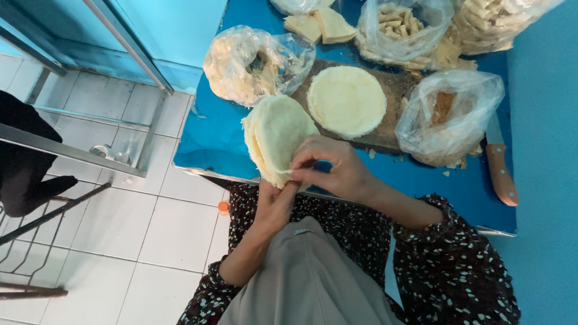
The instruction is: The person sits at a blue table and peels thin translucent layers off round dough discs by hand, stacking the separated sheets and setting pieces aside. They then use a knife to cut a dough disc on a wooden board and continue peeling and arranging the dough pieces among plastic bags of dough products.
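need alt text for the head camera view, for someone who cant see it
Two hands, the left hand and right hand, hold a stack of pale round flatbreads over the edge of a blue table. Behind it, another flatbread lies on a wooden board among plastic bags, with a knife on the right.

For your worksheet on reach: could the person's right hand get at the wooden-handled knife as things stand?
Probably not at once: the right hand is pinching the stack of round flatbreads with the left hand. Once it lets go, bare blue table leads to the knife, whose handle lies uncovered.
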Demonstrator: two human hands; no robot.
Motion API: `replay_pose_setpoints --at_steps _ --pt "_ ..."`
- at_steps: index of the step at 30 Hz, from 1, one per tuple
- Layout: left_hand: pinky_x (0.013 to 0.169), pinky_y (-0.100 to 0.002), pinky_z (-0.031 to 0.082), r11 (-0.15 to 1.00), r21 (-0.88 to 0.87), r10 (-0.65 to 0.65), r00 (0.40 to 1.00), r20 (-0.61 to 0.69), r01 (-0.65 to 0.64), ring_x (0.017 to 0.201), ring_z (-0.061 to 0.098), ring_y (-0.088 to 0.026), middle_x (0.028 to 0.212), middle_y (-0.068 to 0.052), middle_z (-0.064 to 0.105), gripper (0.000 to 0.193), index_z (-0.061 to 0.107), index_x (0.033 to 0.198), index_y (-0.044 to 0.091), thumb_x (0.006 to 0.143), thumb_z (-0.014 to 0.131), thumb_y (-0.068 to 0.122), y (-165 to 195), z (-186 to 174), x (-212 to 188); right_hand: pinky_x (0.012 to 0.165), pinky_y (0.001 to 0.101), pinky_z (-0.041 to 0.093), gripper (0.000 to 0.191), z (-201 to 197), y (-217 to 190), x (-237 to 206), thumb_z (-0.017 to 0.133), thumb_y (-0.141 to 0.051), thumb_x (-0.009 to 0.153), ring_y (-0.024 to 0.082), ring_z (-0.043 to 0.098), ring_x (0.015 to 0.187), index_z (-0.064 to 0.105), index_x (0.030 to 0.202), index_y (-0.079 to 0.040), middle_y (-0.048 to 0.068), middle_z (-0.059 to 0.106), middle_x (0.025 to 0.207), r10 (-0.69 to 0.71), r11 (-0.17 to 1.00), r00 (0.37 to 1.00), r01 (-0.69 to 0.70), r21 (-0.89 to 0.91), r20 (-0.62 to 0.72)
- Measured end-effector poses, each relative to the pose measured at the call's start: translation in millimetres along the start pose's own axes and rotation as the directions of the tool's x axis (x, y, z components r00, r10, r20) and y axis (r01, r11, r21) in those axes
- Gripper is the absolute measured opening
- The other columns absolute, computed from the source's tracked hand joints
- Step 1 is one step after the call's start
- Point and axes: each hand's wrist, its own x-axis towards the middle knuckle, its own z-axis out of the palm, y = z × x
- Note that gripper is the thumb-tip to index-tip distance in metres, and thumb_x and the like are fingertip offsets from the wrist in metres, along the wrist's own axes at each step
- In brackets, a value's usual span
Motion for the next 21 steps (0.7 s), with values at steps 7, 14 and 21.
replay_pose_setpoints --at_steps 7,14,21 --pt "0.099 -0.029 0.052 0.999 -0.017 0.050 0.999 0.011 -0.050 0.117 0.063 -0.014 0.129 -0.006 0.066 0.042 0.055 0.139 -0.001 0.098 0.064 0.001 30.7 11.0 3.8 0.079 0.0240 0.056 0.005 1.7 21.4 -3.5 0.068 -0.006 0.099 0.005 0.062 0.095 0.069 0.101 -0.002 -0.001 0.066 0.101 0.266 0.912 0.963 -0.262 0.314 0.029" --pt "0.099 -0.033 0.053 0.923 -0.384 -0.032 0.989 -0.147 -0.027 0.117 0.064 -0.016 0.130 -0.009 0.064 0.042 0.051 0.140 0.002 0.101 0.063 0.014 34.2 22.6 13.9 0.084 0.0255 0.054 0.008 5.1 31.4 -4.8 0.064 -0.008 0.105 0.008 0.062 0.097 0.063 0.111 -0.002 0.000 0.064 0.105 0.287 0.807 0.956 -0.210 0.552 -0.055" --pt "0.091 -0.031 0.053 0.979 0.110 0.200 0.913 -0.356 -0.171 0.108 0.065 -0.018 0.126 -0.014 0.068 0.030 0.062 0.135 -0.006 0.109 0.063 0.008 32.6 31.5 13.3 0.087 0.0284 0.056 0.031 4.5 5.3 0.9 0.073 -0.012 0.094 0.011 0.063 0.102 0.057 0.119 -0.005 0.002 0.060 0.113 0.181 0.906 0.981 -0.138 0.401 -0.072"
